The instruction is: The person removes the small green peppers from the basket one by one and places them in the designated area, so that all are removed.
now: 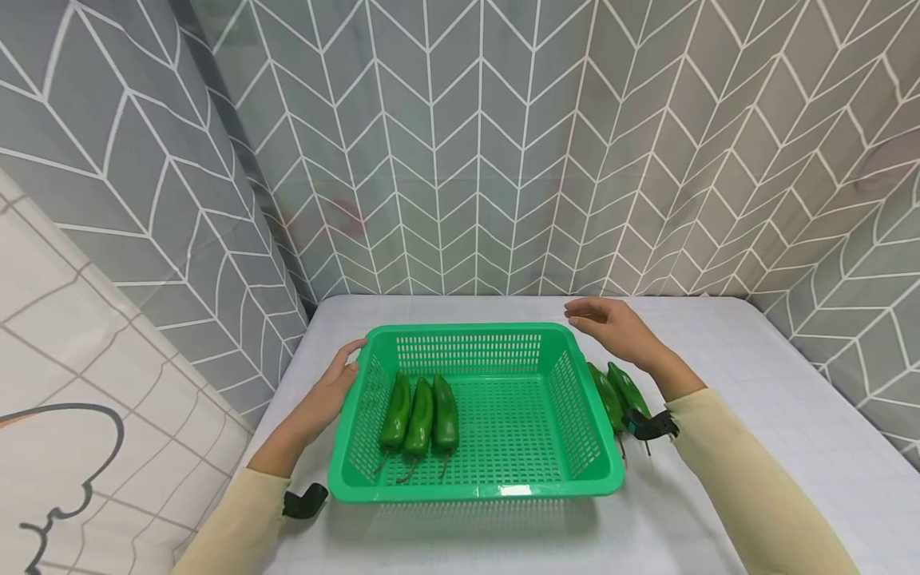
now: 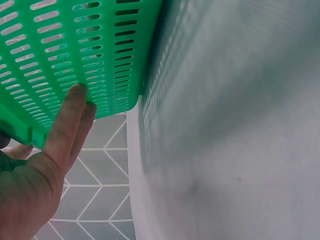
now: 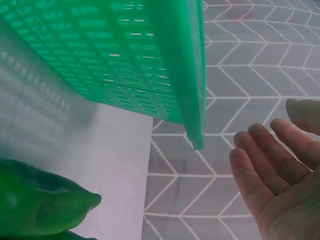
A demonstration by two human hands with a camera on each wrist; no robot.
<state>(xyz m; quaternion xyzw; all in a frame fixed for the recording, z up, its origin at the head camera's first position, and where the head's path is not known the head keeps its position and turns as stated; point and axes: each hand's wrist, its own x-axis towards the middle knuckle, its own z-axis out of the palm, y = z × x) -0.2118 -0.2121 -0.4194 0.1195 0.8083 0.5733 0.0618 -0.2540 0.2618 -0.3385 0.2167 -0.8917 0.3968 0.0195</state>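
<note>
A green plastic basket (image 1: 506,489) with slotted walls stands on the table. Three green chili peppers (image 1: 419,419) lie side by side in its left part, stems toward me. At the left rim my left hand (image 1: 327,399) holds the basket, with two fingers (image 2: 70,115) against the slotted outer wall under the rim. My right hand (image 1: 614,331) hovers beyond the basket's right back corner, fingers loosely bent and touching nothing. Below the right forearm, more green chili peppers (image 1: 628,387) lie on the table beside the basket, partly covered by the wrist strap.
A pale cloth covers the table (image 1: 755,399). Grey curtains (image 1: 460,160) with white chevron lines hang behind it and at both sides. A white sheet with a grid and a drawn outline (image 1: 108,343) hangs at the left.
</note>
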